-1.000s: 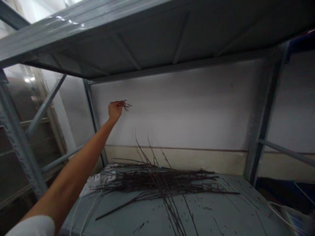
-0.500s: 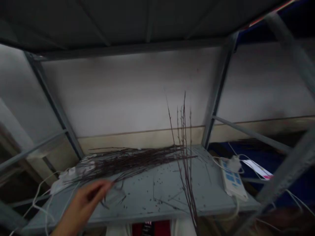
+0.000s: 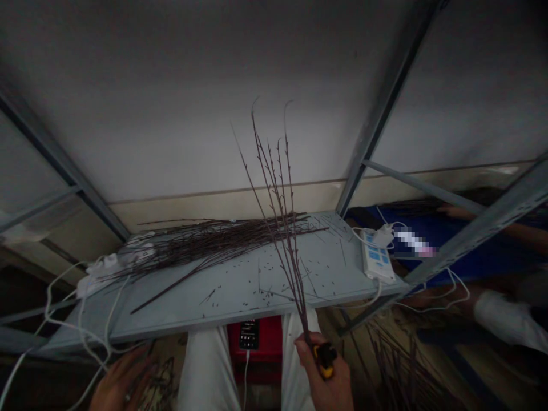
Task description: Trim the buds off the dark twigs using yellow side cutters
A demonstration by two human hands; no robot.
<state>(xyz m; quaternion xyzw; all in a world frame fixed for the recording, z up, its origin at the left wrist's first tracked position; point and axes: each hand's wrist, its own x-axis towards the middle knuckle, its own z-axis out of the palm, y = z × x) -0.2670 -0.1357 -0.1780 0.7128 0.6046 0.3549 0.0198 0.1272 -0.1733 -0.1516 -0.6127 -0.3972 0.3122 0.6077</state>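
Note:
My right hand (image 3: 327, 377), low and right of centre, is closed around the lower ends of several thin brown budded twigs (image 3: 291, 262). They fan upward in front of the shelf and the wall. A small yellow and black tool (image 3: 325, 359), its kind unclear, sits in the same hand against the stems. At the lower left, my left hand (image 3: 122, 377) is dim and slightly blurred, its fingers apart with nothing visible in them. It is below the shelf's front edge, near white cables (image 3: 92, 337). A heap of similar twigs (image 3: 205, 242) lies along the back of the grey shelf (image 3: 171, 317).
A white power strip (image 3: 377, 257) is at the shelf's right end. Below, a phone (image 3: 249, 334) lies on a red stool (image 3: 274, 339) between my knees. Metal posts (image 3: 381, 114) frame the shelf. Another person's arm (image 3: 514, 231) and more twigs (image 3: 398, 365) are at right.
The view has tilted down. My left hand has moved off the shelf to the lower left. My right hand has come into view with the upright twigs, whose tips now lean left.

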